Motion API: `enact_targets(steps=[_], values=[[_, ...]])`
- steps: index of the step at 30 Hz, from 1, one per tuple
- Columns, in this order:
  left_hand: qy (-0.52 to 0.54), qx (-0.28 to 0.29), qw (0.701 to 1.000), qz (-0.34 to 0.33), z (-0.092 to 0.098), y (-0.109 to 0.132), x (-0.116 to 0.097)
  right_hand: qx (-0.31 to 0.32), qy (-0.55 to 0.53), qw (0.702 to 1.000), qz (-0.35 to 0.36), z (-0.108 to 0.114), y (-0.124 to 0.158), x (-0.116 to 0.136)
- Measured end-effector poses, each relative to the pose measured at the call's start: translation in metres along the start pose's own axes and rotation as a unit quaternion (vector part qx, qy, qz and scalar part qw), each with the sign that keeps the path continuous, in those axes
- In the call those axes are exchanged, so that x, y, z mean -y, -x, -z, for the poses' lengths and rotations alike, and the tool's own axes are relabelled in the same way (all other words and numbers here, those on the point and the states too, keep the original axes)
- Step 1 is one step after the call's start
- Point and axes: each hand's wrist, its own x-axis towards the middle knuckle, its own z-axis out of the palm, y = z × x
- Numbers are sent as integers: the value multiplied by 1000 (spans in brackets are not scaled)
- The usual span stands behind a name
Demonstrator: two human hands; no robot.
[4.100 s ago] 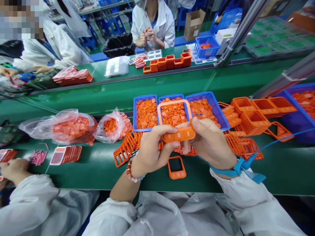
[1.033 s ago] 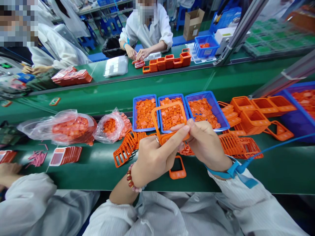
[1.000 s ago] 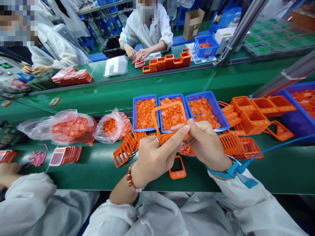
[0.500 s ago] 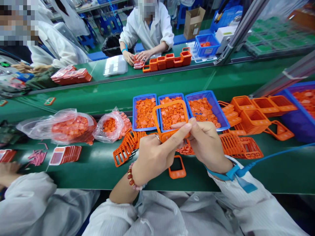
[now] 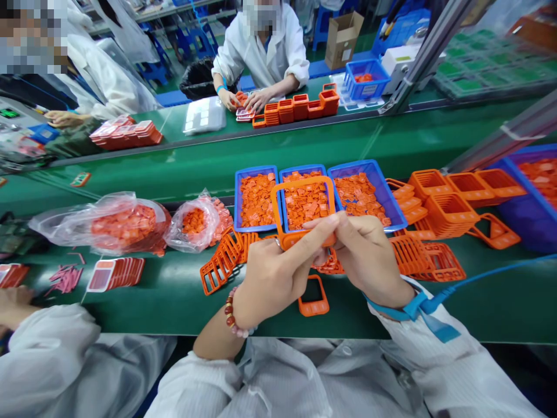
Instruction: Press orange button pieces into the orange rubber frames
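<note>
An orange plastic frame (image 5: 275, 210) is held up in front of me, with its open window facing me. My left hand (image 5: 276, 276) grips its lower edge, index finger stretched across toward the right fingertips. At the frame's lower right corner, my right hand (image 5: 368, 252) has thumb and fingers pinched together; its fingertips partly hide that corner, and whether a small piece is between them I cannot make out. Below my hands another orange frame (image 5: 314, 309) lies flat on the green table (image 5: 278, 322). Behind the held frame stand blue trays (image 5: 256, 170) of small orange pieces.
Stacked orange frames (image 5: 450, 215) stand at the right, beside a larger blue bin (image 5: 528, 229). Plastic bags (image 5: 126, 223) of orange parts and a row of white-and-orange frames (image 5: 116, 274) lie left. A blue wrist cord (image 5: 483, 276) runs rightward. Co-workers sit opposite and at my left.
The held frame has shifted very slightly right, with both hands keeping nearly the same pose. On the belt behind, a small orange-edged part has slid left.
</note>
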Motion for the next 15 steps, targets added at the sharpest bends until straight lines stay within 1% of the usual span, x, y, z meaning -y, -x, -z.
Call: enact_targets(steps=[2,4,10,15], values=[[39,-13,999,16,0,-1,0,5,-15,1000,-10,0,0,3],[52,-33,998,28,0,-1,2,4,-31,999,-18,-2,0,6],[31,-65,997,10,-1,-1,9,13,-71,997,-34,-5,-1,12],[33,-70,997,9,0,0,12,15,-70,996,-45,-5,-1,13]])
